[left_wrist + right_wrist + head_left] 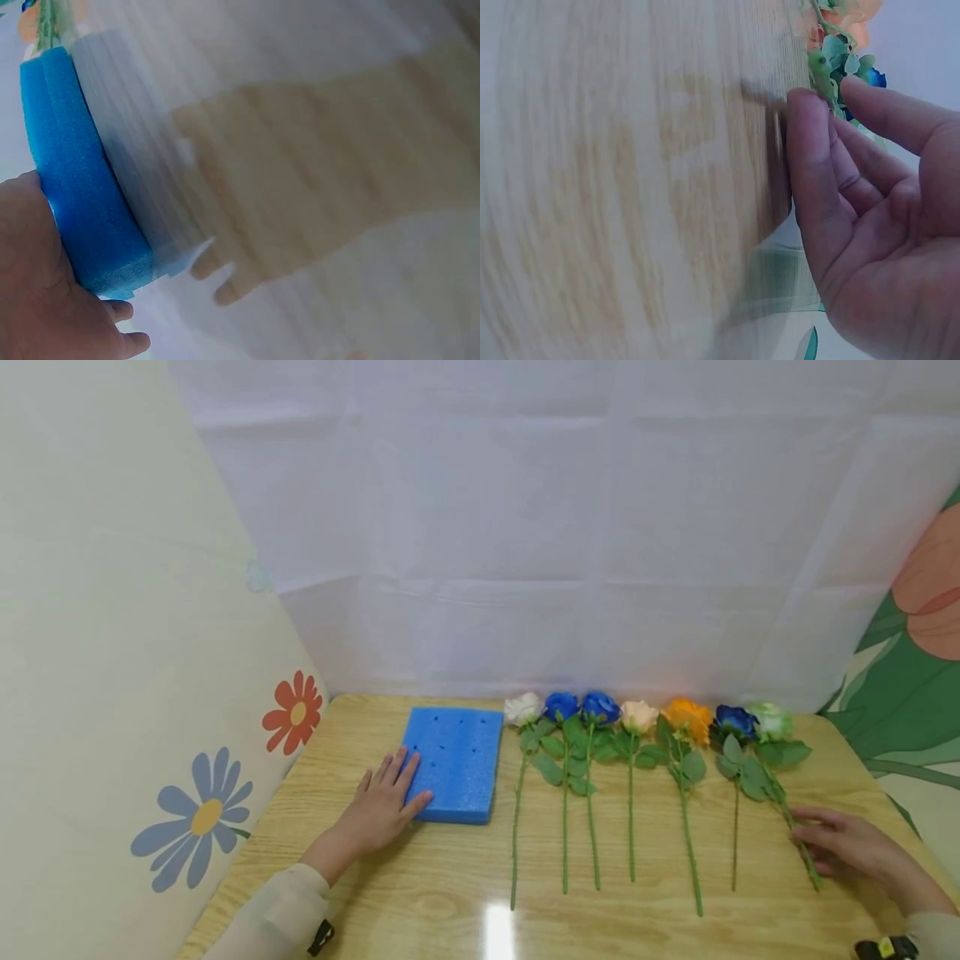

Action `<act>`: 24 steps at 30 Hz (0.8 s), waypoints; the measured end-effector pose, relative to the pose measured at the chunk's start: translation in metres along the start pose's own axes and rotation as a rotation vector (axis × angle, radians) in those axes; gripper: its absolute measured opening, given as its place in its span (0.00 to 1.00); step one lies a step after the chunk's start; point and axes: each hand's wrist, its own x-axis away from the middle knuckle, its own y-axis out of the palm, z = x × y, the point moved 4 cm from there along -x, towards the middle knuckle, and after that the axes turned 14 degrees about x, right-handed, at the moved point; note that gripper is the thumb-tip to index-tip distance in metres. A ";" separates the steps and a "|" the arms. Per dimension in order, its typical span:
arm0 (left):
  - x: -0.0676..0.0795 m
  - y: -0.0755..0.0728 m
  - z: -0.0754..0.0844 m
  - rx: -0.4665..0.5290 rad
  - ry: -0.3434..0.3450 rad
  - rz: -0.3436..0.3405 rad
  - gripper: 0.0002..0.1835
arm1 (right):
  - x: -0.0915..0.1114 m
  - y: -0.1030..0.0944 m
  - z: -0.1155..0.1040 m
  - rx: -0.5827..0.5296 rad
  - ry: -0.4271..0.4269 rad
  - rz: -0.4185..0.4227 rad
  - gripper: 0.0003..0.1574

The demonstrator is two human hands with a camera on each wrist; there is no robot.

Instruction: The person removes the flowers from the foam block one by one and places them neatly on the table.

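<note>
My left hand [385,806] rests with fingers spread on the left edge of a blue foam block [459,764] dotted with small holes. The left wrist view shows the block [86,180] beside that hand [45,277]. My right hand [855,843] is at the lower stem of the rightmost artificial rose, a white-green one [771,722]. In the right wrist view, the thumb and loosely bent fingers [810,142] lie either side of the green stem end [821,71], a narrow gap showing by the thumb.
More artificial roses lie in a row, stems towards me: white [522,708], two blue [600,707], peach [639,717], orange [687,720] and dark blue [736,721]. A white cloth [480,527] hangs behind the wooden table [450,877]. Painted walls flank it.
</note>
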 end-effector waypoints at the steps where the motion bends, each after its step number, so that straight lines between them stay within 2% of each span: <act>1: 0.000 -0.001 0.000 0.002 -0.001 -0.002 0.42 | 0.000 0.001 0.000 0.001 0.010 0.005 0.48; 9: -0.002 -0.004 0.001 0.042 -0.021 -0.049 0.42 | 0.003 0.003 -0.002 -0.082 0.008 0.026 0.41; 12: -0.003 -0.005 0.001 0.046 -0.023 -0.059 0.42 | 0.004 0.004 -0.005 -0.070 -0.008 0.052 0.41; 14: -0.005 -0.007 0.000 0.044 -0.024 -0.055 0.42 | 0.003 0.004 -0.008 -0.016 -0.032 0.094 0.40; 20: -0.008 -0.011 0.003 0.058 -0.028 -0.028 0.42 | 0.004 0.002 -0.025 0.301 -0.077 0.312 0.36; 24: -0.011 -0.014 0.012 0.065 0.001 -0.002 0.41 | 0.005 0.004 -0.036 0.354 -0.082 0.361 0.35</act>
